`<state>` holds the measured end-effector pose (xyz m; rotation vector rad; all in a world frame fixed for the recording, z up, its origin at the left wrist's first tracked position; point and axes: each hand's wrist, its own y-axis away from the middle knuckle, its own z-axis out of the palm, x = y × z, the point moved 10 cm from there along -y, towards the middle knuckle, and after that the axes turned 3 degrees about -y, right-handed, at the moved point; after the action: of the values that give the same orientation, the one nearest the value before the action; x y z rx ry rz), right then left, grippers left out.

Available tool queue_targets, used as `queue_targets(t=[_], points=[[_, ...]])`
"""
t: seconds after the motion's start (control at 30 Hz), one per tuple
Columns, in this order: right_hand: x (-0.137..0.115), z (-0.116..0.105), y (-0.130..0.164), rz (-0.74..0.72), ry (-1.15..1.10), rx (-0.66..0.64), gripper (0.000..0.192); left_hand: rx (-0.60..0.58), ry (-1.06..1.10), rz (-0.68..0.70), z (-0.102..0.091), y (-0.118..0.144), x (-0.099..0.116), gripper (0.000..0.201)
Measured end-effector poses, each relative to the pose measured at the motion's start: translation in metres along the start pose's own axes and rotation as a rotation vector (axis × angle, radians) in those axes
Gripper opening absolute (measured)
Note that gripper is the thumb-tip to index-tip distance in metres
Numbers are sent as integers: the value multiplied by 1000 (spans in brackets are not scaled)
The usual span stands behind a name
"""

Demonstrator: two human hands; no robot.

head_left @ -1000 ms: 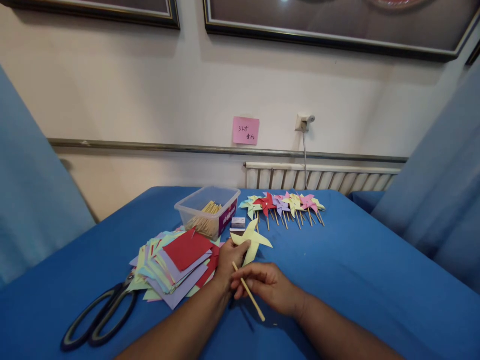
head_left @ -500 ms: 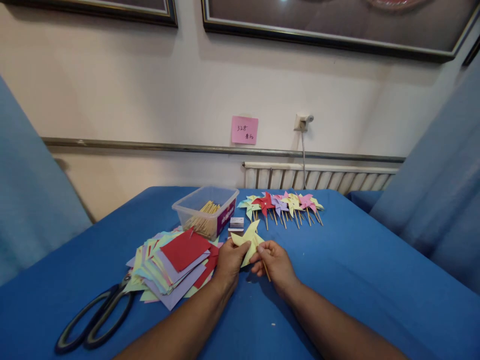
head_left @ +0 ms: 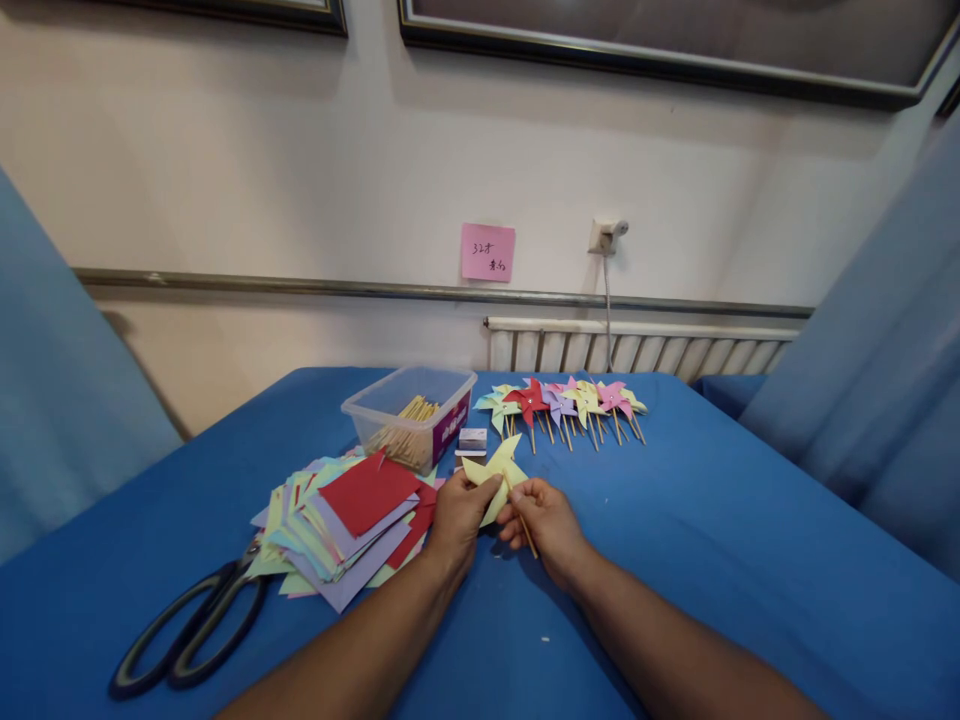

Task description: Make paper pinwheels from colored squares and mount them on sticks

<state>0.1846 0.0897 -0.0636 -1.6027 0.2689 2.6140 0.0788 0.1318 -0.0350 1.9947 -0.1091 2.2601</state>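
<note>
Where the blue tablecloth (head_left: 675, 540) comes closest to you, a pair of dark-handled scissors (head_left: 234, 576) lies off to your left with its loops toward you, its blades running out of sight under paper. A tiny white scrap (head_left: 545, 639) rests on the cloth in front of you.

Just beyond, your left hand (head_left: 456, 515) is closed on a pale yellow paper pinwheel (head_left: 504, 455), thumb over its lower blades, and you hold it up near the middle of the table. Your right hand (head_left: 546, 520) is pinched on a thin wooden stick (head_left: 531, 538), which slants up toward the pinwheel's centre; you cannot tell whether the two are fastened. Your hands are near each other, with the pinwheel between them.

Left of your left hand spreads a loose stack of coloured paper (head_left: 319, 540), a red sheet (head_left: 367, 492) on top. Behind it stands a clear plastic tub (head_left: 439, 445) with a purple label, holding many wooden sticks (head_left: 411, 418). A small carton (head_left: 472, 438) sits just right of the tub.

Farther back, a row of pinwheels (head_left: 559, 403) in blue, red, lavender, yellow and pink lies with sticks pointing toward you. Past the table you face a white radiator (head_left: 637, 328), a metal rail (head_left: 337, 288), a pink handwritten note (head_left: 488, 252) and a wall socket (head_left: 601, 237).
</note>
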Motion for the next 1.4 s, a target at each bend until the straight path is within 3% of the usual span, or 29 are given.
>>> queue_targets(t=[1.4], points=[[-4, 1, 2, -29, 5, -23, 47, 40, 19, -13, -3, 0, -2, 31]])
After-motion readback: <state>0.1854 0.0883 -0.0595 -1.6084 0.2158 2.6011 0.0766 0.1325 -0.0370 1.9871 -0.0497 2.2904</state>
